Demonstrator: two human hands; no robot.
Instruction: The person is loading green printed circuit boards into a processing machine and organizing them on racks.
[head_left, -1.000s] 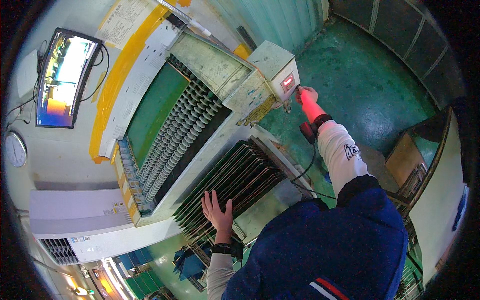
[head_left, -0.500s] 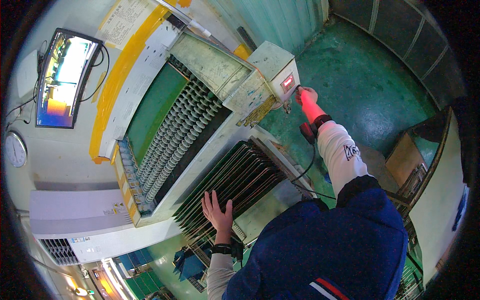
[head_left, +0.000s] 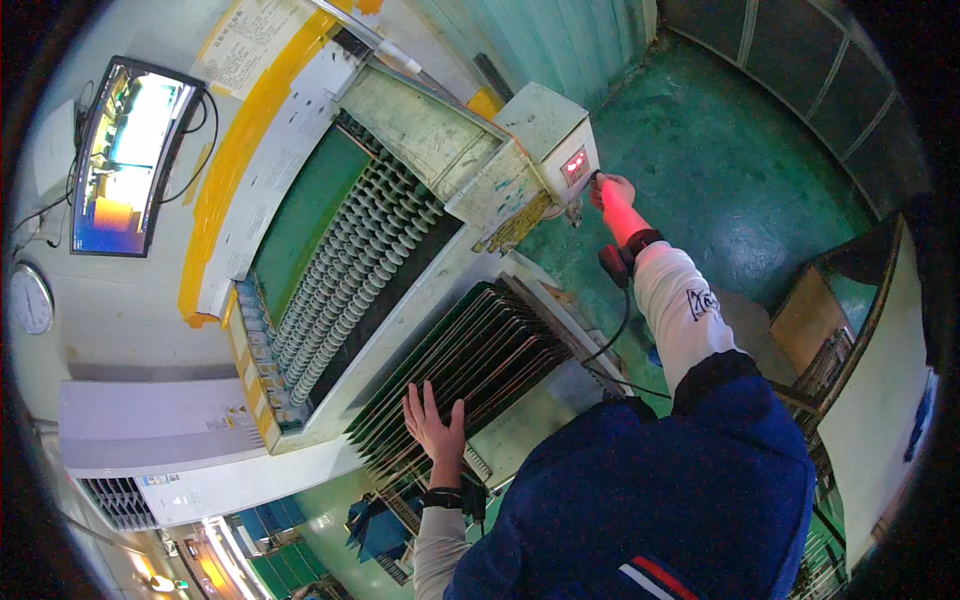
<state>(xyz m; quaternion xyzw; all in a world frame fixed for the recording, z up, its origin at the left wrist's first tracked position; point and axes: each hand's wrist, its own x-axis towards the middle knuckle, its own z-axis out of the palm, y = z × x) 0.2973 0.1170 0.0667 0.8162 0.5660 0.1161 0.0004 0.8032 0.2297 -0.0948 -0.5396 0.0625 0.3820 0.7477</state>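
My right hand (head_left: 613,192) reaches out to a pale control box (head_left: 545,125) and pinches a small dark knob (head_left: 597,178) on its side. A small red-lit display (head_left: 574,165) glows on that box just beside the fingers, and red light falls on my wrist. My left hand (head_left: 435,425) has its fingers spread at the near edge of a rack of thin dark boards (head_left: 480,350) standing in a row. Whether the left fingertips touch the boards, I cannot tell. Nothing shows in that hand.
Beyond the rack is a roller conveyor (head_left: 355,265) with a green sheet (head_left: 310,220) on its far part. A wall monitor (head_left: 132,155), a round gauge (head_left: 33,298) and a white air-conditioner-like unit (head_left: 160,420) are at left. A table (head_left: 880,400) stands at right. A cable (head_left: 625,325) hangs from my right wrist.
The lit pattern on the red display looks different. Both hands stay in the same places.
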